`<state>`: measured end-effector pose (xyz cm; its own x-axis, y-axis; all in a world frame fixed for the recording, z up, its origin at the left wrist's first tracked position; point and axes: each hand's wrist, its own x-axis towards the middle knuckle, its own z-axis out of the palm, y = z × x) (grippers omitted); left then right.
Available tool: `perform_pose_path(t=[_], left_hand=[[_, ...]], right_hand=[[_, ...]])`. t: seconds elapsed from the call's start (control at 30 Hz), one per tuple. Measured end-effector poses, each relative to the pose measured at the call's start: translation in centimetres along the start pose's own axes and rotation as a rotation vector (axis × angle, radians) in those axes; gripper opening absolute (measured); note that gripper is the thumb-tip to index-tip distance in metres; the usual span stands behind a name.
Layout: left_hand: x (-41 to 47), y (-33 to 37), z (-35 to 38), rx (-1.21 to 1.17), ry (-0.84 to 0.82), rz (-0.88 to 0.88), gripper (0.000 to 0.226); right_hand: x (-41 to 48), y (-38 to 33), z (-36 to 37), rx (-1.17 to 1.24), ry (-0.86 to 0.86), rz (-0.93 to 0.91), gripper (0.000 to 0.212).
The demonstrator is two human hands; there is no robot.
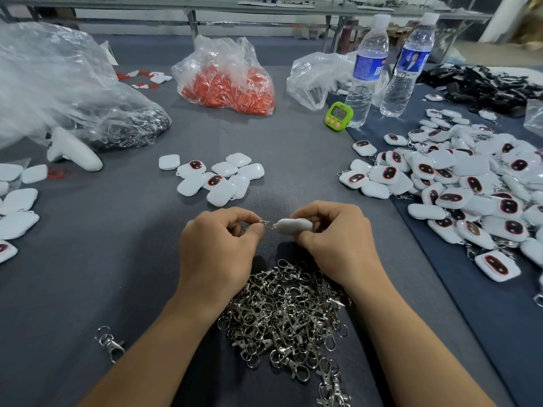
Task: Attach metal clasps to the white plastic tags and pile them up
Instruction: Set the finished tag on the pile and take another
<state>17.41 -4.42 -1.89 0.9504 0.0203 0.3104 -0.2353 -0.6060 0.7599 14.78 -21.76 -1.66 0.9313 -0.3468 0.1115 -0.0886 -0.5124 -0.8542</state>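
My left hand [219,240] pinches a metal clasp [266,224] by its ring; my right hand [335,233] grips a white tag [293,225], held above the loose clasps [288,318]. Ring meets tag loop. Recommend steady tag, ring threaded fully, then onto the finished pile [458,183] at right.

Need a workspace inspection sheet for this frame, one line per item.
Surface: grey cloth-covered table.
Job's things: white tag and metal clasp held together above the clasp heap; loose tags at centre; large tag pile at right, some with clasps.
Clutter: bag of red parts, green timer, two water bottles, white controller, black straps, stray clasp.
Grippers: left hand pinches the clasp; right hand grips the tag.
Cables: nothing seen.
Surroundings: metal-framed tables behind.
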Motion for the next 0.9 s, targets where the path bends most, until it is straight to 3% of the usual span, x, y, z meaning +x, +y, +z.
perform_pose_path(t=[0.13,0.2,0.33,0.4,0.77,0.9], left_hand=[[0.0,0.0,0.0,0.017,0.005,0.021,0.011],[0.1,-0.1,0.0,0.008,0.015,0.004,0.015],[0.1,-0.2,0.0,0.066,-0.007,0.005,0.014],[0.0,-0.2,0.1,0.095,-0.023,0.028,0.013],[0.2,-0.9,0.3,0.205,0.055,0.094,0.011],[0.9,-1.7,0.5,0.340,-0.065,0.078,0.059]], right_hand=[[0.3,0.5,-1.0,-0.029,0.067,0.013,0.037],[0.5,0.4,-1.5,0.100,0.114,0.077,0.036],[1.6,0.2,-3.3,1.173,0.285,0.322,0.025],[1.9,0.3,-3.8,1.392,0.317,0.398,0.023],[1.1,-0.1,-1.4,1.032,0.077,0.344,0.023],[0.8,0.0,-0.9,0.830,0.024,0.280,0.024]])
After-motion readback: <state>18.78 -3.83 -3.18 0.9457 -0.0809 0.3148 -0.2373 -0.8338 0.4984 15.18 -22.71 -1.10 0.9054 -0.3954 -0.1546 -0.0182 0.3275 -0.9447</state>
